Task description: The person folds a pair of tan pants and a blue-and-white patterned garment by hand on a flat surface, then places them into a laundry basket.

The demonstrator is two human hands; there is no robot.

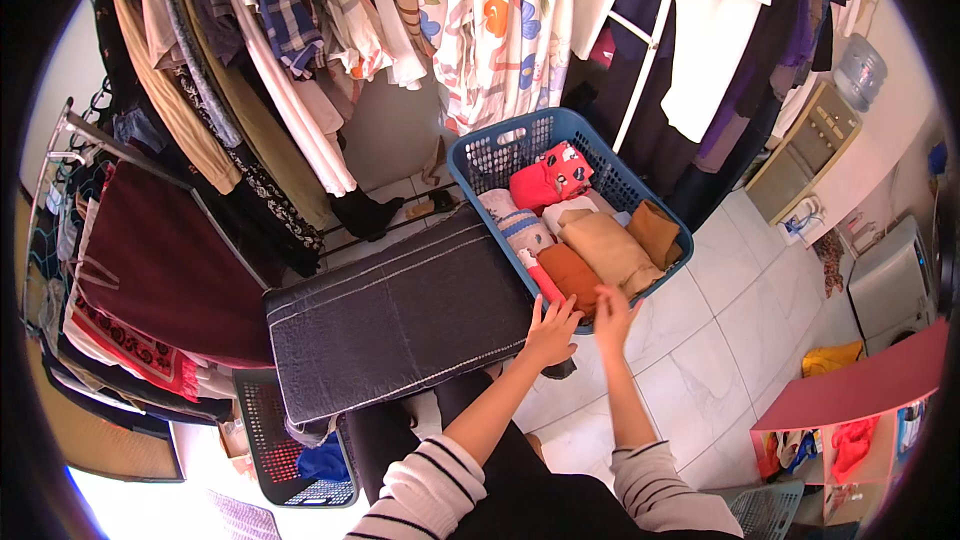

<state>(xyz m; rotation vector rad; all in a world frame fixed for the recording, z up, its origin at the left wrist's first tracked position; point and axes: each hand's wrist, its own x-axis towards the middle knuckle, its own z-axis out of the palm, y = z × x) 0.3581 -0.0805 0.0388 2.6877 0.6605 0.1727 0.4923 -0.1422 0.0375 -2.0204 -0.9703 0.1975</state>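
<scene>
A blue plastic laundry basket [461, 157] stands before me with several folded or rolled cloths in it. At its near corner my left hand [551, 331] has its fingers spread over the rim, fingertips at a rust-brown folded cloth [566, 270]. Beside it, my right hand [613, 315] is slightly blurred, its fingers bent at the near edge of the tan folded cloth [611, 244]; whether it grips anything is unclear. Also inside lie a red patterned bundle [551, 176], a white cloth roll with blue stripes [519, 221] and a brown folded cloth [652, 229].
A dark padded board [397, 322] adjoins the basket's left side. Clothes on racks [495, 37] hang close behind, and a maroon cloth [165, 262] hangs at left. Another basket [259, 420] sits below the board. Pink shelving [847, 390] stands right, on white floor tiles [690, 382].
</scene>
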